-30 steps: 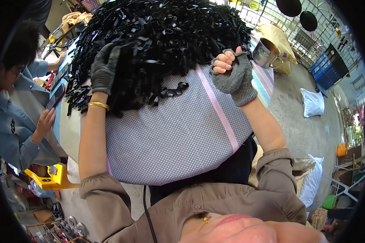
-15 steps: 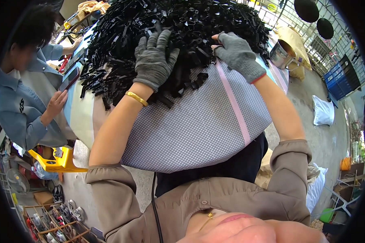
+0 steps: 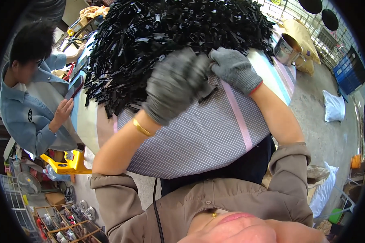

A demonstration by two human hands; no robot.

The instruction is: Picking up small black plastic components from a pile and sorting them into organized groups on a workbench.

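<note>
The left hand, in a grey glove, is blurred over the near edge of the heap; the blur hides whether its fingers are spread or gripping anything; a gold bracelet circles that wrist. The right hand, in a grey glove with a red cuff edge, is just beside it on the right, fingers bent inward; I can't make out whether they pinch something, or whether the hands touch. A few black pieces show just below the left fingers; the heap of black strips spreads over the far part of a grey patterned cloth, whose near part curves toward the person. Far right of the heap stands a metal mug, with a tan sack behind it; farther right are a blue bin and a white bag on the floor; to the left, a co-worker's hand is at a phone; nearer stands a yellow stool.
</note>
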